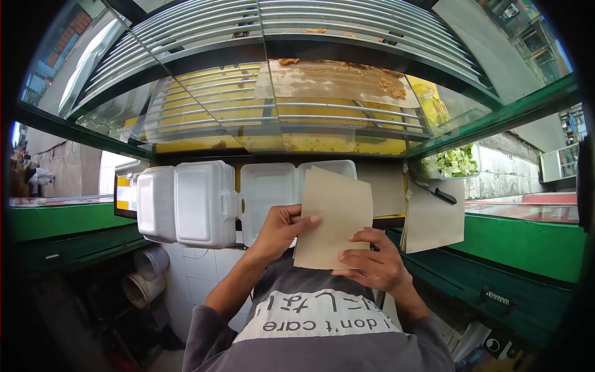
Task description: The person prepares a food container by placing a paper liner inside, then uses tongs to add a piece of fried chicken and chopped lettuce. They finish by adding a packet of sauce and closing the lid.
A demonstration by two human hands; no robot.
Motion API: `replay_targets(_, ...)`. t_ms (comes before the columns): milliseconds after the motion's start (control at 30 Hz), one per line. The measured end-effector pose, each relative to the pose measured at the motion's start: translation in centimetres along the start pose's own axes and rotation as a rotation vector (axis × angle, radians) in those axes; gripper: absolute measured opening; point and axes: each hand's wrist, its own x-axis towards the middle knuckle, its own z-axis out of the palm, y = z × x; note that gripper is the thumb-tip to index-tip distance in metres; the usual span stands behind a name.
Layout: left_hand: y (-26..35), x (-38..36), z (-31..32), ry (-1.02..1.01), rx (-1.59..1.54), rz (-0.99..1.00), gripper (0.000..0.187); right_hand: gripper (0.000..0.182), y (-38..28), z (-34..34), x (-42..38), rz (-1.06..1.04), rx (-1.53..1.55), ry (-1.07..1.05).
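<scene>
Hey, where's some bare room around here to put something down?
The tan patch between the held brown paper and the brown paper stack is bare; so is the stack's front, below the knife. Left is crowded with white foam containers.

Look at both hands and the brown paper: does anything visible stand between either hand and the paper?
Nothing visible does. The left hand directly touches the brown paper at its left side, the right hand at its lower right. The paper's underside is hidden.
</scene>
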Motion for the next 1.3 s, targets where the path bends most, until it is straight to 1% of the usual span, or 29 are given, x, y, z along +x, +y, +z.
replay_targets(33,0.1,-0.2,0.2,0.039,-0.029,0.046,0.025,0.031,-0.2,-0.3,0.4,0.085,-0.050,0.082)
replay_targets(67,0.1,-0.4,0.3,0.080,-0.060,0.093,0.024,0.037,0.4,0.2,-0.1,0.194,-0.081,0.243)
replay_targets(100,-0.1,-0.5,0.3,0.082,-0.061,0.094,0.024,0.037,0.8,0.8,-0.2,0.192,-0.080,0.241)
replay_targets(167,-0.3,-0.8,0.4,0.111,-0.107,0.157,0.022,0.033,1.3,1.9,-0.2,0.728,0.377,0.571)
replay_targets(200,-0.5,-0.8,0.4,0.111,-0.108,0.158,0.022,0.029,1.7,2.3,-0.7,0.792,0.703,0.583)
replay_targets(233,-0.8,-0.7,0.4,0.118,-0.089,0.168,0.020,0.029,1.8,2.5,-0.7,0.793,0.703,0.584)
replay_targets(300,-1.1,-0.6,0.6,0.121,-0.069,0.176,0.020,0.022,1.7,3.0,-0.7,0.890,0.640,0.504)
replay_targets(333,-1.2,-0.5,0.8,0.149,-0.031,0.191,0.019,0.022,1.8,3.1,-0.8,0.891,0.638,0.508)
replay_targets(400,-1.6,-0.1,1.1,0.177,0.004,0.209,0.018,0.013,2.2,3.0,-1.0,0.921,0.530,0.467)
replay_targets(433,-2.0,0.1,1.1,0.190,0.015,0.197,0.018,0.013,2.2,3.0,-0.9,0.921,0.529,0.468)
replay_targets(500,-2.2,0.2,1.3,0.202,0.025,0.186,0.018,0.010,2.2,2.7,-0.7,0.928,0.640,0.501)
replay_targets(633,-2.1,0.4,2.1,0.189,-0.012,0.188,0.021,0.011,2.7,3.1,-1.0,0.918,0.617,0.563)
replay_targets(700,-2.2,0.4,2.2,0.184,-0.013,0.200,0.023,0.014,2.9,3.5,-0.8,0.865,0.641,0.667)
replay_targets(733,-2.3,0.5,2.1,0.188,0.012,0.209,0.023,0.014,3.0,3.5,-1.0,0.864,0.640,0.668)
replay_targets(800,-2.5,0.6,1.9,0.191,0.038,0.220,0.024,0.016,3.3,3.4,-1.6,0.976,0.602,0.689)
replay_targets(933,-2.5,0.8,2.0,0.164,0.027,0.220,0.025,0.011,3.3,3.2,-2.1,0.903,0.663,0.650)
replay_targets(1000,-1.8,0.5,2.7,0.156,0.035,0.228,0.025,0.009,3.3,3.4,-2.3,0.890,0.546,0.515)
replay_targets(1033,-1.1,0.2,3.2,0.166,0.047,0.239,0.027,0.009,3.4,3.3,-2.2,0.890,0.545,0.518)
replay_targets(1100,-0.9,0.0,3.4,0.169,0.060,0.248,0.029,0.010,3.6,3.0,-1.8,0.605,0.022,0.324)
replay_targets(1200,-2.1,-0.2,2.8,0.171,0.061,0.247,0.032,0.012,4.0,3.1,-2.3,0.554,-0.039,0.369)
replay_targets(1233,-2.5,-0.1,2.5,0.174,0.115,0.261,0.031,0.012,3.9,3.0,-2.3,0.557,-0.043,0.367)
replay_targets(1300,-3.0,-0.2,2.1,0.177,0.168,0.273,0.030,0.010,3.7,2.9,-2.2,0.560,0.017,0.415)
